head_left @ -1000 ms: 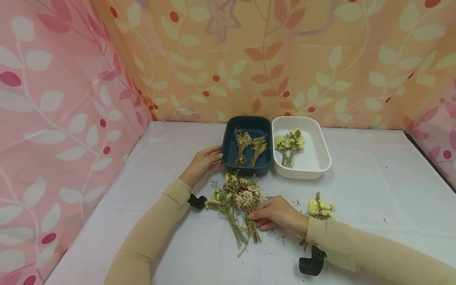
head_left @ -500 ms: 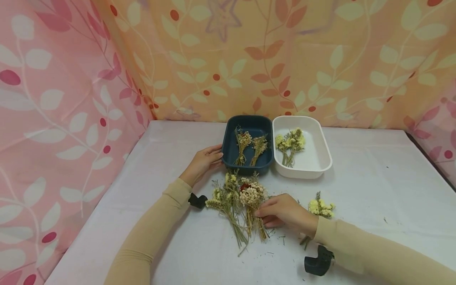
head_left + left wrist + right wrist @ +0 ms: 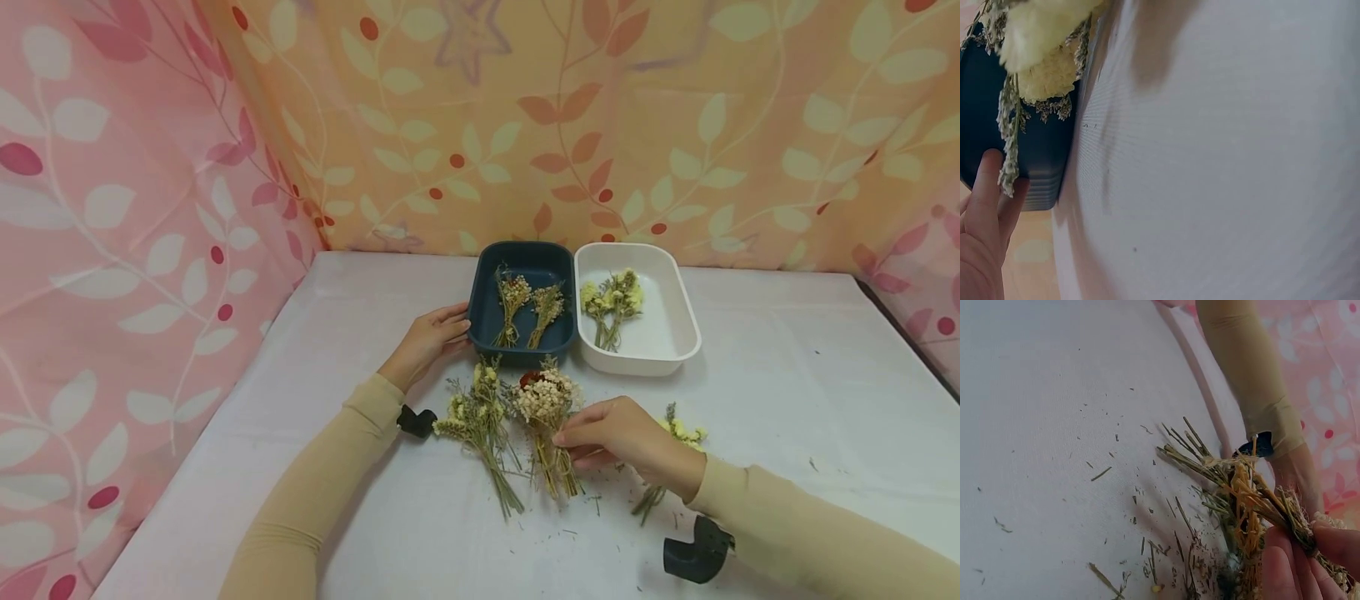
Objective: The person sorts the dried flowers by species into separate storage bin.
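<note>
Pinching the dried bunch (image 3: 546, 408) between right-hand fingers (image 3: 573, 437).

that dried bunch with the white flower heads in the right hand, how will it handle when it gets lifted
The dried bunch probably lifts light and fairly stiff: thin straw-like stems, pinched by the right hand. It looks brittle and likely to shed, judging by the crumbs scattered on the table.

Matt plastic trays (image 3: 480, 321), dry straw stems (image 3: 1244, 500)

White tray (image 3: 678, 346), leaf-patterned curtains (image 3: 135, 208)
</note>
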`<action>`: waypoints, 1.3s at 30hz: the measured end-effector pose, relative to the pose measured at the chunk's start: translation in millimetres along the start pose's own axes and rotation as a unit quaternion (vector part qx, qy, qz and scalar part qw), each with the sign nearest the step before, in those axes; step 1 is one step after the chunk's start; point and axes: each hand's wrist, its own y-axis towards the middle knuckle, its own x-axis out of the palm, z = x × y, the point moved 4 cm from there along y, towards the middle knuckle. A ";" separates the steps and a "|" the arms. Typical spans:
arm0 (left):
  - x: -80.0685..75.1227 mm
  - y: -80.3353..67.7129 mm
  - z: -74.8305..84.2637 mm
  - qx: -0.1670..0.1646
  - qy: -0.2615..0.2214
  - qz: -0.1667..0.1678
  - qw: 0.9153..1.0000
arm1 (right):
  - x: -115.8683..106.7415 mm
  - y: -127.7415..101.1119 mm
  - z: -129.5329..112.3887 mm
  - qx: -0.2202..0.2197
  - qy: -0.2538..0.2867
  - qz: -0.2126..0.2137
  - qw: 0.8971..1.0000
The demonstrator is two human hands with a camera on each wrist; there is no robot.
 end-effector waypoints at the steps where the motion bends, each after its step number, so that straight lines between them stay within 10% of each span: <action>1: -0.1 -0.1 0.2 0.000 -0.001 0.000 1.000 | -1.2 -0.3 -0.9 -0.002 0.001 -0.001 1.000; 22: -1.0 -0.4 -0.6 0.003 0.000 0.000 1.000 | -22.3 7.8 -43.6 -0.049 -0.022 0.005 0.999; 39: -1.4 1.2 -2.2 0.001 0.005 0.005 1.000 | -43.2 60.3 -81.9 -0.053 0.028 0.055 0.997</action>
